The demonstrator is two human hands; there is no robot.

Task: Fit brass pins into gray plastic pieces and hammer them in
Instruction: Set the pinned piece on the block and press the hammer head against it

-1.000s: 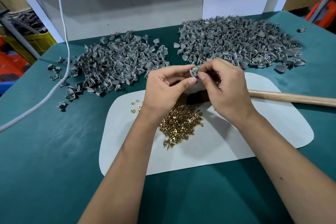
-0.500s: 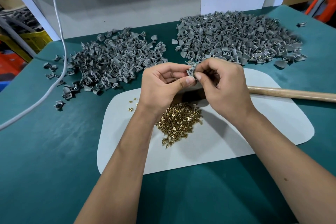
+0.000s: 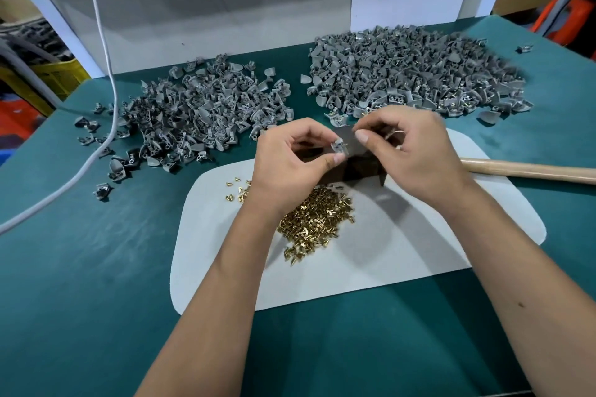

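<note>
Clearly mid-job: left hand (image 3: 290, 167) pinches one gray plastic piece (image 3: 339, 147), right hand (image 3: 416, 151) fingers curled, contents unclear; hammer handle (image 3: 529, 171) untouched at the bench's right edge.

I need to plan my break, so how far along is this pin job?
Done: the right pile shows brass in some pieces, so those look fitted. In hand: the left hand pinches one gray piece; the right hand is beside it, fingers pinched. Left: the left pile, loose pins, and hammering; only the hammer handle shows.
</note>
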